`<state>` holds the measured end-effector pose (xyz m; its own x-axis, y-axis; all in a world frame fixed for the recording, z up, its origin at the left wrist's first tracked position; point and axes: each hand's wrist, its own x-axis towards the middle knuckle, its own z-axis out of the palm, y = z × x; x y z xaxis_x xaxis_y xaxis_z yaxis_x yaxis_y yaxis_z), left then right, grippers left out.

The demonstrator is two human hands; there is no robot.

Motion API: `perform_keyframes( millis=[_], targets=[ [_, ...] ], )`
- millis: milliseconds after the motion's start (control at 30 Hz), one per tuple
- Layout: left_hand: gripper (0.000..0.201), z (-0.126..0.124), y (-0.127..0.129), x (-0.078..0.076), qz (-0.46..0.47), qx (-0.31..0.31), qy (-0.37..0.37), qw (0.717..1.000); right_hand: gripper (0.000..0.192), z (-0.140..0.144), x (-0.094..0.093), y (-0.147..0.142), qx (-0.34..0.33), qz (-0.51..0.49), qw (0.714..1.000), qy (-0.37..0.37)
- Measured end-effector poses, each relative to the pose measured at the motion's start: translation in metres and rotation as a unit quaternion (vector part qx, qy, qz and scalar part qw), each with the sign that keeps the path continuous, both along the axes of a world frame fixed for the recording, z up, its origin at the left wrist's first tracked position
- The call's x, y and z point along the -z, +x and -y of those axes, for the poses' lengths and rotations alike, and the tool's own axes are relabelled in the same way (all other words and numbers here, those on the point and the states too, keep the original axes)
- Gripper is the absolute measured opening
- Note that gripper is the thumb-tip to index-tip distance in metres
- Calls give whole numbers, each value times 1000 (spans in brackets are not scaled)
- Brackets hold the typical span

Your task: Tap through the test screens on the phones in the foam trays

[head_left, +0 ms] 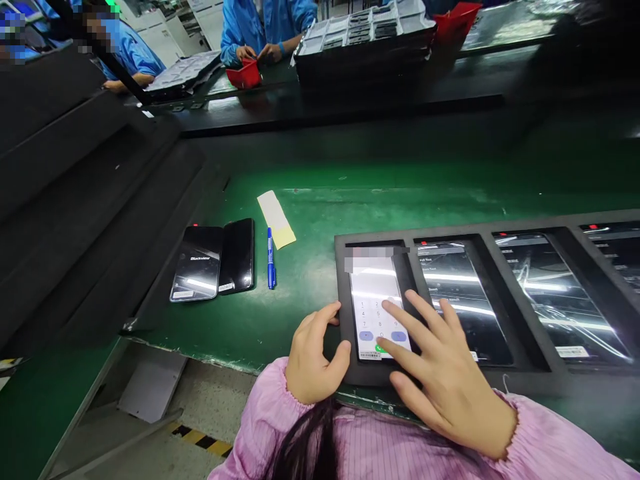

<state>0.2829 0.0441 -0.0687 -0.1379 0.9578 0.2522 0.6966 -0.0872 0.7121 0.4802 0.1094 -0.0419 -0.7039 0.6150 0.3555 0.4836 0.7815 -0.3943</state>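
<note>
- left hand [314,357], fingers spread and gripping nothing, steadies the black foam tray's [345,373] near-left corner so it sits firm.
- right hand [440,373], fingers apart, taps the lit phone [376,303] in the tray's leftmost pocket; its glossy glass shows a keypad.
- a blue pen [271,257] and two dark phones [215,261] lie loose on the green belt [310,200].

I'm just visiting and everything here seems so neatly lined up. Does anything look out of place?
Slightly. Two dark phones lie loose on the green belt, outside the foam tray, one overlapping the other. Beside them lie a blue pen and a paper strip, askew. No damage or spill shows.
</note>
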Motion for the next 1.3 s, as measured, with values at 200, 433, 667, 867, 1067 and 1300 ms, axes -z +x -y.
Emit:
perform_keyframes(
  millis=[200,433,667,867,1067,1300],
  targets=[
    [44,0,0,0,-4,-2,3,1000,32,-3,0,8,108,-50,993,-13],
    [43,1,1,0,-6,-5,-2,1000,31,-8,4,9,31,3,999,-5],
    [43,0,0,0,-9,-2,-6,1000,32,-8,3,3,21,49,999,-11],
    [43,-1,1,-2,-13,2,3,1000,37,-9,1,-2,-29,97,995,11],
    [42,-1,1,-2,-22,-2,-4,1000,27,-7,3,7,50,-47,998,10],
    [43,-1,0,-2,-19,-1,-4,1000,29,-7,1,1,-6,-18,999,-26]
  ],
)
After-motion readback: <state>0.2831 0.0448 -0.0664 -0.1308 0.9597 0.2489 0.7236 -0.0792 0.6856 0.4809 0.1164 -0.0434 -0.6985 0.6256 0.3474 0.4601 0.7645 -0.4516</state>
